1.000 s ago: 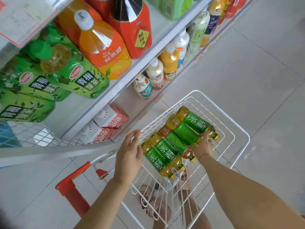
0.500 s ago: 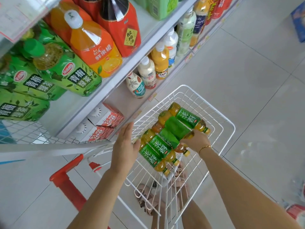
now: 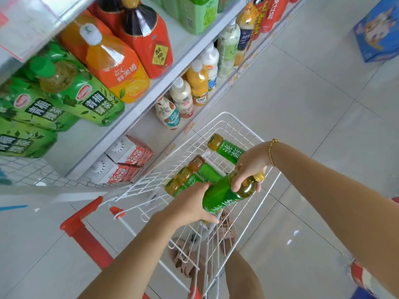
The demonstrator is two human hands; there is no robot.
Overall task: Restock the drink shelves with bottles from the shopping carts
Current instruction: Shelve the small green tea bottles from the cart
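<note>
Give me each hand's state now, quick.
Left hand: grips the green tea bottle at its base.
Right hand: grips the same bottle at its neck.

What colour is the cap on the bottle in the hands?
Golden yellow. The cap on the bottle shows best in the head view.

Two red-and-white juice cartons (image 3: 133,154) with round white caps lie side by side, touching. Just left of them is a white wire mesh panel (image 3: 23,171), with a blue strip (image 3: 13,207) below it. Well above the cartons, at the upper left, is a clear plastic sign holder (image 3: 28,26) with paper in it. A small yellow-and-red price tag (image 3: 189,127) sits up and right of the cartons. Pale grey floor tiles (image 3: 302,93) spread to their right, where a blue printed cardboard box (image 3: 376,33) stands far off. Far to the lower right lies a blurred red-and-white package (image 3: 362,277).
</note>
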